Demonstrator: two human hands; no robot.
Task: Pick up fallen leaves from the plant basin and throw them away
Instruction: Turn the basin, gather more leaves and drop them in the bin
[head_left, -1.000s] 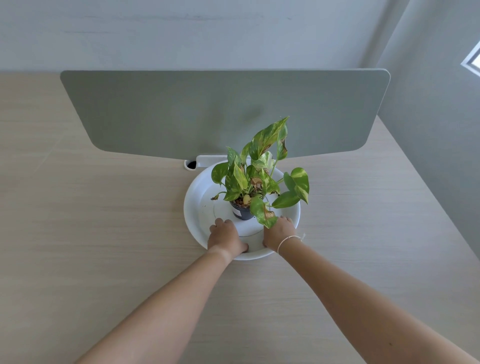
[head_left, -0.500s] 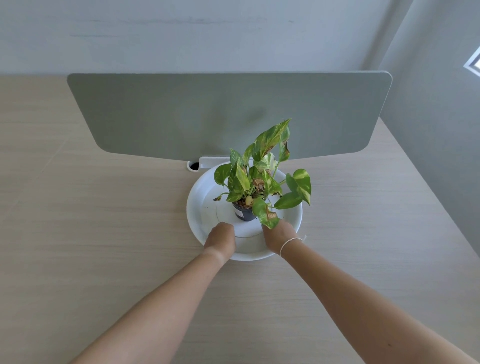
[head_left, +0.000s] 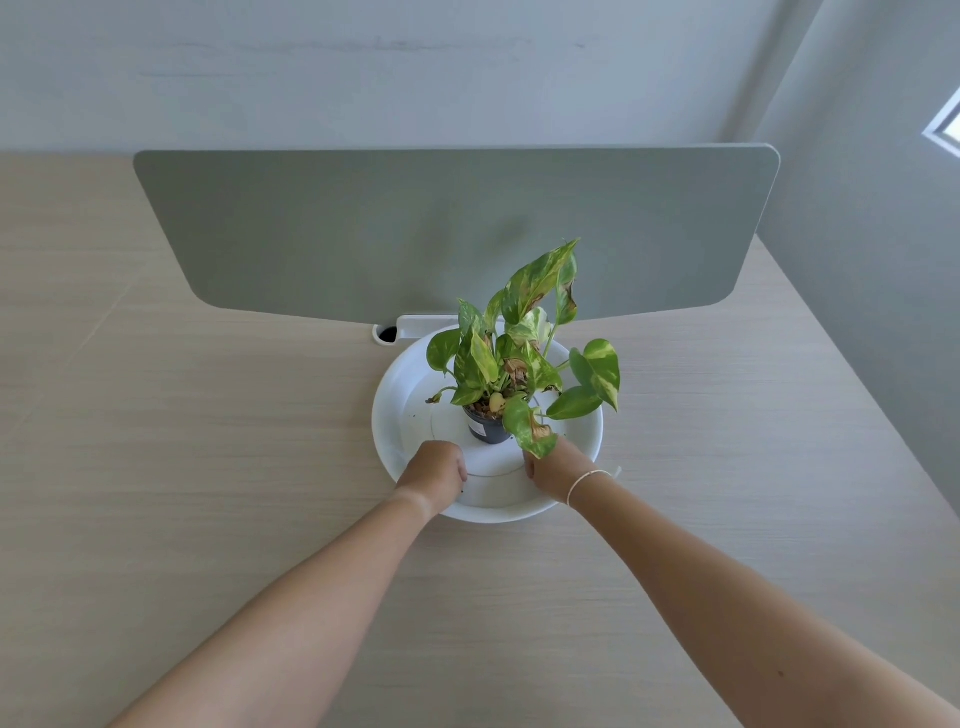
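A round white basin (head_left: 395, 415) sits on the desk with a small dark pot (head_left: 488, 428) at its middle. The pot holds a green and yellow plant (head_left: 519, 353) with some brown, dried leaves. A yellowed leaf (head_left: 497, 400) lies on the soil. Small dark crumbs dot the basin floor. My left hand (head_left: 434, 470) is inside the basin at the front left, fingers curled under, knuckles up. My right hand (head_left: 558, 467) is at the front right, partly under a drooping leaf (head_left: 530, 428) with a brown tip. What either hand holds is hidden.
A grey-green divider panel (head_left: 441, 234) stands just behind the basin, with a white clamp and cable hole (head_left: 387, 334) at its foot. The light wooden desk (head_left: 208, 467) spreads left and right. A grey wall (head_left: 883, 260) borders the right side.
My left hand has slid from the basin's front rim further in onto the basin floor, its thumb now tucked. My right hand has stayed almost where it was.
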